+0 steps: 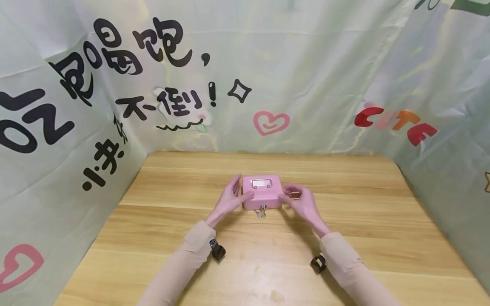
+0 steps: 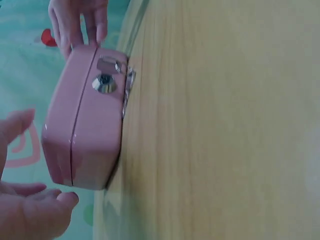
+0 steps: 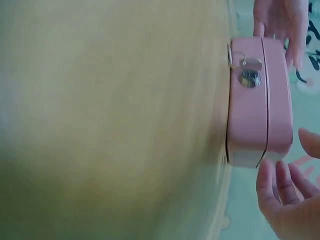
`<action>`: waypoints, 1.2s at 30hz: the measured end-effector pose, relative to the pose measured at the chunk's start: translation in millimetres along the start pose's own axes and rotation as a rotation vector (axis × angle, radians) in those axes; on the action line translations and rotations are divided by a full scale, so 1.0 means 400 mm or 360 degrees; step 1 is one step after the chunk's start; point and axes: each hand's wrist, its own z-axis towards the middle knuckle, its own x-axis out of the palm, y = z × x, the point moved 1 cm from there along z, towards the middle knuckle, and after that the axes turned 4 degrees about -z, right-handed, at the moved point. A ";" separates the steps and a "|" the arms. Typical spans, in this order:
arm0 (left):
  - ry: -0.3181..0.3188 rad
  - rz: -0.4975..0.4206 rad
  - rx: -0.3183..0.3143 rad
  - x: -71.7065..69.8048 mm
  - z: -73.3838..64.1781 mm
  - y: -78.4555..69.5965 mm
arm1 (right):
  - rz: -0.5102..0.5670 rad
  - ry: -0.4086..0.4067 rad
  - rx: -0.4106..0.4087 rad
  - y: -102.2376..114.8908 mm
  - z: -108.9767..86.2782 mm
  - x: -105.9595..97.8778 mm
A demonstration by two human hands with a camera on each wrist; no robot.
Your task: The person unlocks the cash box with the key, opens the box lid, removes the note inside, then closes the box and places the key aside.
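Note:
A small pink metal cash box (image 1: 262,193) sits on the wooden table with its lid down. Its silver handle (image 1: 262,183) lies on the lid, and keys (image 1: 261,212) hang at the lock (image 2: 104,84) on the front face. At the box's left side is my left hand (image 1: 232,197), thumb extended toward the lid's front corner and fingers spread beside the side wall. My right hand (image 1: 302,202) is at the right side, its fingers loosely bent and the thumb near the front right corner. In the right wrist view, its fingertips (image 3: 265,172) are right by the box's end.
The wooden table (image 1: 183,238) runs back to a pale printed cloth (image 1: 306,76) hanging behind and along both sides. A black wrist camera (image 1: 217,250) is strapped to the left sleeve, another camera (image 1: 318,264) to the right.

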 end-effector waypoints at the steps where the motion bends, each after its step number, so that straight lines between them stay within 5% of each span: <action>1: 0.0016 0.0014 -0.0001 -0.001 0.004 0.001 | -0.0021 -0.0019 0.0015 0.002 -0.005 0.000; 7: 0.0137 0.0028 -0.0001 -0.004 0.026 0.013 | -0.0019 -0.0048 0.0130 0.007 -0.031 0.007; 16: 0.0195 -0.0101 0.0020 -0.004 0.033 0.022 | 0.0279 0.0020 0.0275 0.007 -0.061 0.057; 28: 0.0238 -0.0130 0.0041 -0.008 0.034 0.025 | 0.0193 0.0098 0.0260 0.004 -0.058 0.127; 36: 0.0250 -0.0150 0.0045 -0.009 0.031 0.022 | 0.0314 0.0128 0.0255 0.002 -0.054 0.138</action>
